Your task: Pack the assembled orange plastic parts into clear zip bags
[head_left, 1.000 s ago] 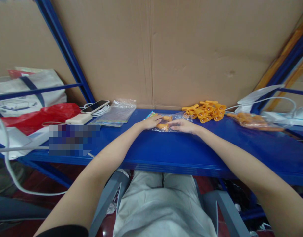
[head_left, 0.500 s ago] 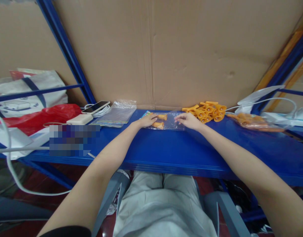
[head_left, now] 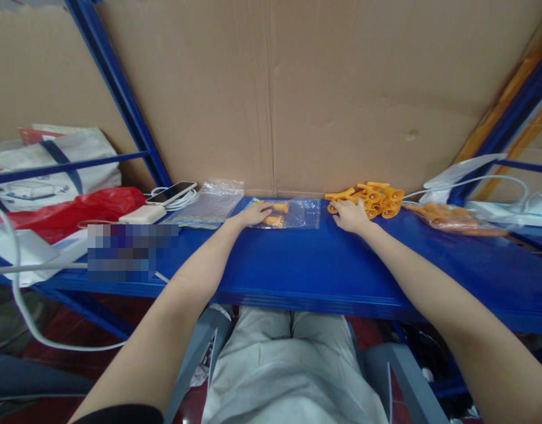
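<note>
A clear plastic bag (head_left: 297, 213) lies flat on the blue shelf (head_left: 297, 265) with two small orange plastic parts (head_left: 276, 215) inside it. My left hand (head_left: 253, 214) rests on the bag's left end, fingers pressed flat on it. My right hand (head_left: 351, 215) is to the right of the bag, fingers spread, its tips touching the near edge of a pile of several orange parts (head_left: 372, 199). It holds nothing that I can see.
A stack of empty clear bags (head_left: 209, 203), a phone (head_left: 171, 191), a white power bank (head_left: 142, 213) and a red bag (head_left: 72, 207) lie at the left. A filled bag of orange parts (head_left: 451, 215) and white cables lie at the right. A cardboard wall stands behind.
My right hand has left the bag and moved right to the pile of orange parts. My left hand slid the bag a little to the left and back.
</note>
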A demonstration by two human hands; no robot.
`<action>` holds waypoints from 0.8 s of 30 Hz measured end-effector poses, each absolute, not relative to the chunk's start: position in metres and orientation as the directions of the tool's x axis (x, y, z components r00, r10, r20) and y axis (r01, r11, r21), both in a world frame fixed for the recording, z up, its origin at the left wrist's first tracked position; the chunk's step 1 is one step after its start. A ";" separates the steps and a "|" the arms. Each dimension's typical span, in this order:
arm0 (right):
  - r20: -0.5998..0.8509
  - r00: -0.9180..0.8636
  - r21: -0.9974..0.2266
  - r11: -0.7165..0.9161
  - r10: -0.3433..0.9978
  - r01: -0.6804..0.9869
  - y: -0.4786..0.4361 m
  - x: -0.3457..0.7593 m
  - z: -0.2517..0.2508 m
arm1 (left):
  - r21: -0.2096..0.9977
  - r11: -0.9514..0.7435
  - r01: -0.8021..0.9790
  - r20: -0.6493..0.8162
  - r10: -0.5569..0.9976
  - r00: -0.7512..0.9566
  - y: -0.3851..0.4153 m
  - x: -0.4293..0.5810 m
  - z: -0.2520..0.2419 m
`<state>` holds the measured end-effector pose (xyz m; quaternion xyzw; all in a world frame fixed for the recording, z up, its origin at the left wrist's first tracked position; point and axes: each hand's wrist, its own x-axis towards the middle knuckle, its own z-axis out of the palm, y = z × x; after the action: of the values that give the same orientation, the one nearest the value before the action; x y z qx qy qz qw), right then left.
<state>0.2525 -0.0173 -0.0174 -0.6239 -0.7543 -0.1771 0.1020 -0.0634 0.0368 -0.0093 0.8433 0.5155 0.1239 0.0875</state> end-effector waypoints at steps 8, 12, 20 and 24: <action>0.442 -0.264 -0.033 0.310 0.857 0.950 -0.015 0.249 -0.010 | 0.256 -0.426 0.868 0.127 0.905 0.407 0.044 -0.069 -0.012; 0.422 -0.322 -0.035 0.370 0.848 0.928 -0.014 0.250 -0.013 | 0.254 -0.429 0.867 0.134 0.903 0.408 0.046 -0.072 -0.014; 0.299 -0.326 0.104 0.309 0.897 0.945 -0.022 0.239 -0.010 | 0.255 -0.426 0.868 0.122 0.905 0.408 0.044 -0.070 -0.012; 0.377 -0.293 0.054 0.295 0.879 0.954 -0.016 0.241 -0.015 | 0.260 -0.413 0.873 0.117 0.911 0.397 0.042 -0.070 -0.011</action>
<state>0.2415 -0.0157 -0.0146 -0.5780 -0.7926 -0.1353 0.1391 -0.0697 0.0415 -0.0114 0.8319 0.5358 0.1208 0.0786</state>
